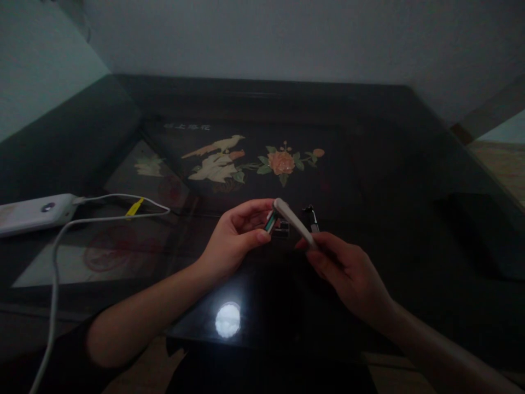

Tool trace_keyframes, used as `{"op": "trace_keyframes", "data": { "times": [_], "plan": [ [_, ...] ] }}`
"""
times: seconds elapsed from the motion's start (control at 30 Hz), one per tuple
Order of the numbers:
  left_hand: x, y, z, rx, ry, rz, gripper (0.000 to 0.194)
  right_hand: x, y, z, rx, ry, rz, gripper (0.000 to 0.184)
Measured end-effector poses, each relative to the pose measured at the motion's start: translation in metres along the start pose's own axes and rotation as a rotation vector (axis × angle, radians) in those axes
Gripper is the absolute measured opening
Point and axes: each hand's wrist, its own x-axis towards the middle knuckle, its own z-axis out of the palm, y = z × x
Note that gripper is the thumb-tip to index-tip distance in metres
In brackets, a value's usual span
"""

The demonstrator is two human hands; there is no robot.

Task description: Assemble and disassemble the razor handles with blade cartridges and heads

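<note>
Between my two hands is a small pale hinged-looking object (296, 221), bent to a peak at the top. My left hand (232, 235) is closed on its left part, where a green strip (270, 221) shows between thumb and fingers. The long pale arm of the object slopes down to my right hand (348, 268), which pinches its lower end. Its exact kind is hard to make out in the dim light. Just past my right fingertips is a small black and silver piece (314, 221). A small framed rectangular shape (282, 230) shows behind the object, partly hidden.
A white power bank (39, 213) lies at the left, its white cable (55, 273) tagged with a yellow label (135, 207). The dark glossy table (369, 180) bears a bird-and-flower picture and a bright light reflection. At the right lies a dark flat object (488, 235).
</note>
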Motion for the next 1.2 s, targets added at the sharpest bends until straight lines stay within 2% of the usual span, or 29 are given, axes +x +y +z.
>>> {"op": "trace_keyframes", "data": {
  "times": [0.07, 0.13, 0.3, 0.5, 0.67, 0.83, 0.9, 1.03, 1.2],
  "plan": [
    [0.0001, 0.0000, 0.0000, 0.018, -0.001, 0.005, 0.043, -0.0002, -0.0008, 0.0003, 0.009, -0.067, -0.050, 0.018],
    [0.0001, 0.0003, 0.0004, 0.023, 0.005, -0.003, 0.041, 0.0003, -0.0014, 0.0002, 0.004, -0.081, -0.068, 0.018],
    [-0.0005, 0.0008, 0.0017, -0.006, 0.023, -0.025, 0.043, 0.0023, 0.0004, -0.0004, -0.036, 0.060, 0.016, 0.019],
    [0.0004, 0.0013, 0.0027, 0.024, 0.023, -0.007, 0.043, 0.0019, -0.0006, -0.0001, -0.007, -0.078, -0.064, 0.019],
    [0.0002, 0.0001, 0.0021, -0.021, 0.033, -0.019, 0.043, 0.0022, -0.0006, -0.0010, -0.034, 0.080, 0.010, 0.018],
    [0.0008, 0.0011, 0.0027, 0.027, 0.026, 0.006, 0.044, 0.0020, -0.0031, -0.0004, 0.014, -0.078, -0.069, 0.018],
    [0.0010, 0.0014, 0.0032, 0.027, 0.028, 0.007, 0.044, 0.0018, -0.0031, 0.0000, 0.009, -0.067, -0.061, 0.019],
    [0.0007, 0.0005, 0.0027, -0.014, 0.016, 0.001, 0.044, 0.0011, -0.0022, 0.0007, -0.025, 0.053, 0.005, 0.019],
    [0.0013, -0.0009, 0.0009, 0.003, -0.009, 0.022, 0.042, 0.0013, -0.0029, 0.0015, 0.004, -0.049, -0.099, 0.018]
  ]
}}
